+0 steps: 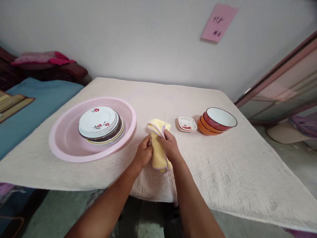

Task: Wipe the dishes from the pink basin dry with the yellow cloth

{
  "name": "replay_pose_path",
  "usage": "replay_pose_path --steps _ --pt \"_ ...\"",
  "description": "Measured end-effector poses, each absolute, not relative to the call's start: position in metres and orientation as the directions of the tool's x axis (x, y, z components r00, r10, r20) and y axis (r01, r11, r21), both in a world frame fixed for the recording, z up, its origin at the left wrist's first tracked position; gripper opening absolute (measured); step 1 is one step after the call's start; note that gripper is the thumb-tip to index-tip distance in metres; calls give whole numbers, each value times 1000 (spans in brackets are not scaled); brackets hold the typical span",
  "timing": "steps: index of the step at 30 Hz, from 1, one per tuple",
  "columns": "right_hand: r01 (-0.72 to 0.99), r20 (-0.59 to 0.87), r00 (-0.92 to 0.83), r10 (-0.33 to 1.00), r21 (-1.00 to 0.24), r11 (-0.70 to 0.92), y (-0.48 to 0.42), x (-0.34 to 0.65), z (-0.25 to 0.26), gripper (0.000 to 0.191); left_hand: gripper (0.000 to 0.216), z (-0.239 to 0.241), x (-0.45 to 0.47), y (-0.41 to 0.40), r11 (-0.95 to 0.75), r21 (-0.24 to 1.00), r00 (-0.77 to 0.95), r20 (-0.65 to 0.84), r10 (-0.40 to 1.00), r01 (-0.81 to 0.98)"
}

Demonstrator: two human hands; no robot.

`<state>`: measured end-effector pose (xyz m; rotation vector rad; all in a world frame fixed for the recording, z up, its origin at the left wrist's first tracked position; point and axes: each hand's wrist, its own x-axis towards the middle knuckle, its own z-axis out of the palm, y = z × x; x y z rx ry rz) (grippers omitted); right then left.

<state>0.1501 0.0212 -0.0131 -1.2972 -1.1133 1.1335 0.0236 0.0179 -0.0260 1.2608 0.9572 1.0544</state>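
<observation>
two bare hands are working together over the near part of a broad surface (pixel 158 99) covered in cream, textured cloth. the left hand (pixel 144 151) is gripping the left side of a soft yellow cloth with lilac edging (pixel 158 153), and the right hand (pixel 170 145) is pinching its upper right side, fingers closing on both sides. the cloth is hanging in folds between them, near the front edge; whether anything is lying inside the folds is impossible to tell.

to the left, a large round pale pink basin (pixel 64 140) is holding a tall stack of round plates (pixel 99 119), the top one white with red flowers and grey leaves. just right of the cloth, small white square dishes with red decoration (pixel 187 124) are sitting stacked. beside them, a red bowl with a white inside and dark rim (pixel 219 120) is resting, tilted, on stacked orange bowls (pixel 207 130). behind, a pink handwritten paper (pixel 219 23) is hanging on a pale wall (pixel 138 43).
</observation>
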Motion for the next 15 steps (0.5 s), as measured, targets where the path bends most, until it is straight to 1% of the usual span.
replay_pose_path --steps 2,4,6,8,12,15 --pt "126 36 47 998 -992 29 18 145 -10 19 38 -29 21 20 126 982 259 -87 962 -138" --pt "179 56 -44 997 -982 63 12 141 -8 17 38 -32 19 22 223 956 234 -177 956 -190" --pt "206 59 -133 989 -975 86 6 140 -6 18 40 -33 17 23 269 929 193 -223 955 -255" --pt "257 56 -180 982 -961 102 -1 142 -4 19 43 -33 17 22 292 908 165 -252 954 -301" --pt "447 18 -154 988 -890 86 -13 155 -4 16 40 -27 18 21 296 903 154 -260 953 -311" --pt "596 3 -33 999 -803 23 -16 170 -12 11 41 -22 20 22 253 919 150 -216 965 -302"
